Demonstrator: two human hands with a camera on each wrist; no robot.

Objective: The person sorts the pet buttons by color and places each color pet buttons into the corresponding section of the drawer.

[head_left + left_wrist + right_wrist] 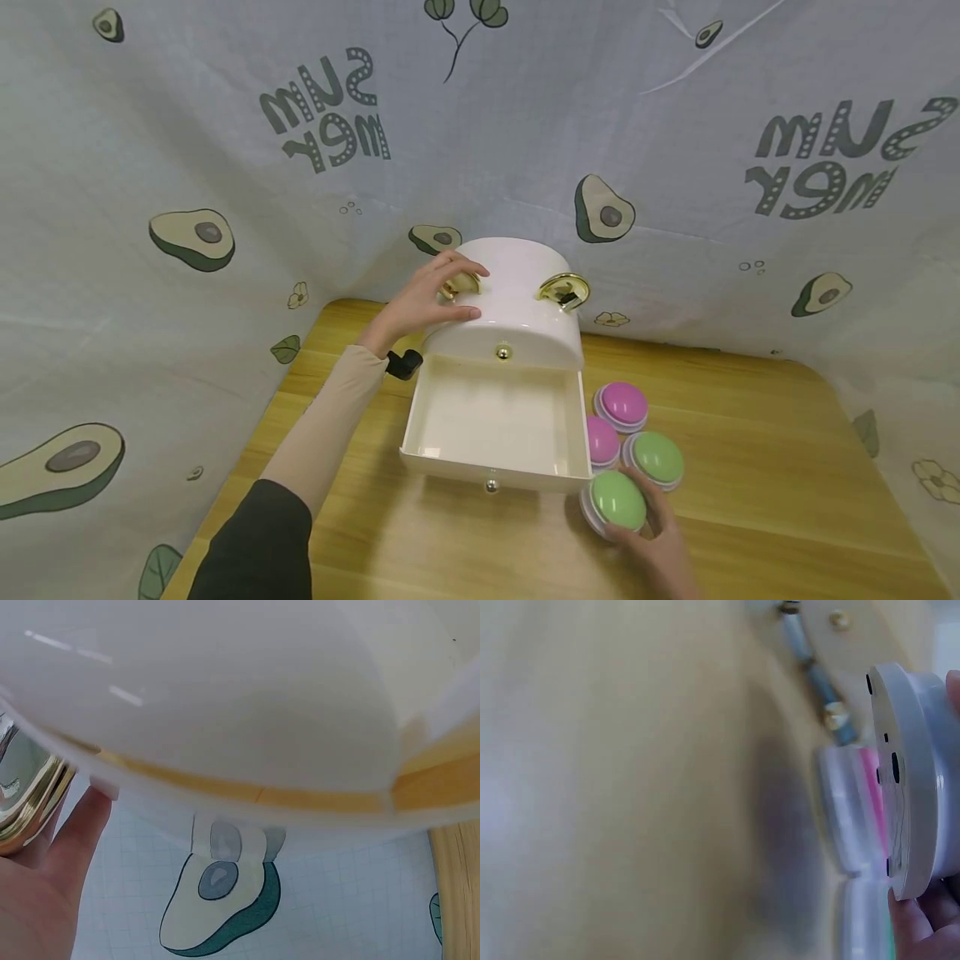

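Mirrored "SUMMER" lettering [325, 110] appears twice on the avocado-print cloth [525, 142] behind the wood-grain worktop [750, 467]. Near the open drawer [450, 468], the right hand [658, 546] pinches a green button [618, 500]; the left hand [423, 300] rests spread on the white box [513, 271].

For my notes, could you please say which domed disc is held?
The front green disc, gripped by the right hand; the other green disc and both pink discs aren't.

Head view faces forward-down; closer wrist views share its tabletop [765, 467].
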